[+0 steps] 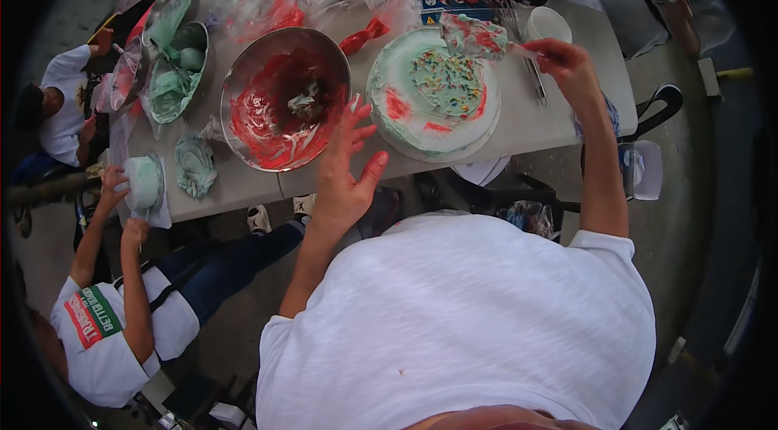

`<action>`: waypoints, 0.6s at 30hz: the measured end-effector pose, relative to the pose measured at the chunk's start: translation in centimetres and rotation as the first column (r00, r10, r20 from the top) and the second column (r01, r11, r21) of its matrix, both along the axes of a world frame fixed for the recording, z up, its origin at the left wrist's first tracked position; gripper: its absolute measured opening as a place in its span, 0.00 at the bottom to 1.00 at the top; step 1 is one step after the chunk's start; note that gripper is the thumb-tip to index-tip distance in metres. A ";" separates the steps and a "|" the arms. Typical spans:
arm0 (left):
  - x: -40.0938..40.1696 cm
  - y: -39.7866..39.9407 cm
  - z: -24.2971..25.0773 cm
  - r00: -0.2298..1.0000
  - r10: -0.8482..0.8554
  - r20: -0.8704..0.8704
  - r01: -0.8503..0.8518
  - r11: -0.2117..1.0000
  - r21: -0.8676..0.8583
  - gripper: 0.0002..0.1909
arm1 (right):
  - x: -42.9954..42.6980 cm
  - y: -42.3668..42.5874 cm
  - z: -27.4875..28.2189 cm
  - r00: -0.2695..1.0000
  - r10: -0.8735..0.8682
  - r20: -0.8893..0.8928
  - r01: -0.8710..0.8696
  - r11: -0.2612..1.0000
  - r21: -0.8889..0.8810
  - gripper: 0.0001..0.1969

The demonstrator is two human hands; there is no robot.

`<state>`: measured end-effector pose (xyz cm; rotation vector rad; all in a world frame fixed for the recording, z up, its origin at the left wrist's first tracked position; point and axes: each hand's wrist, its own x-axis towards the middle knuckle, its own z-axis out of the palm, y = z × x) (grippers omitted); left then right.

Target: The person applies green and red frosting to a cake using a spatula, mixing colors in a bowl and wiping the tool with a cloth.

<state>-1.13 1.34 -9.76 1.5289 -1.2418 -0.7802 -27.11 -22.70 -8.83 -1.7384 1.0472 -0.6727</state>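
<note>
My right hand [562, 68] grips the handle of a spatula [475, 36] whose wide blade is smeared with red and pale green icing. The blade is over the back right edge of a round cake [398, 129]. Pale green icing covers the cake, with red patches and coloured sprinkles on its top. My left hand [346, 178], its fingers spread and some icing on the fingertips, is raised between the cake and a steel mixing bowl [243, 147]. Red icing coats the inside of the bowl, and a whitish-green lump lies in it.
A whisk [537, 82] and a white plastic tub [549, 26] are right of the cake. Plastic bags with red icing [261, 13] lie behind the bowl. Bowls with green icing [176, 86] stand at left, where a co-worker [115, 333] handles a small cake [144, 182]. Another person [64, 102] is beyond.
</note>
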 end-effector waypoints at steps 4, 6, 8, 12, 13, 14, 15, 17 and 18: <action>0.1 0.7 -0.8 0.998 -0.044 0.039 0.043 0.999 0.018 0.42 | 0.7 -0.3 1.3 0.977 -0.075 -0.202 0.015 0.959 -0.284 0.07; 0.3 0.6 -1.1 0.991 -0.077 0.109 0.074 0.997 0.033 0.44 | 1.8 0.3 3.7 0.844 -0.173 -0.507 -0.114 0.867 -0.485 0.06; 0.4 0.5 -1.6 0.977 -0.112 0.179 0.106 0.993 0.047 0.47 | 2.4 0.4 4.1 0.804 -0.201 -0.560 -0.182 0.813 -0.553 0.06; 0.3 0.3 -2.4 0.973 -0.153 0.171 0.160 0.987 -0.026 0.51 | 3.9 0.3 4.9 0.736 -0.273 -0.620 -0.273 0.718 -0.641 0.06; 0.2 0.3 -2.5 0.966 -0.162 0.202 0.171 0.985 -0.026 0.53 | 4.2 0.2 5.0 0.735 -0.272 -0.620 -0.275 0.717 -0.641 0.06; 0.2 0.2 -2.6 0.967 -0.160 0.201 0.169 0.985 -0.027 0.53 | 4.6 0.0 5.2 0.720 -0.285 -0.632 -0.276 0.718 -0.638 0.06; 0.2 0.2 -2.8 0.963 -0.165 0.214 0.174 0.985 -0.024 0.53 | 5.0 -0.1 5.3 0.705 -0.298 -0.644 -0.276 0.721 -0.636 0.06; 0.2 0.3 -3.1 0.960 -0.167 0.226 0.176 0.984 -0.020 0.53 | 5.6 -0.3 5.2 0.705 -0.317 -0.635 -0.289 0.689 -0.665 0.05; 0.2 0.3 -3.2 0.959 -0.169 0.227 0.177 0.984 -0.014 0.53 | 5.7 -0.5 5.2 0.705 -0.338 -0.623 -0.299 0.655 -0.694 0.05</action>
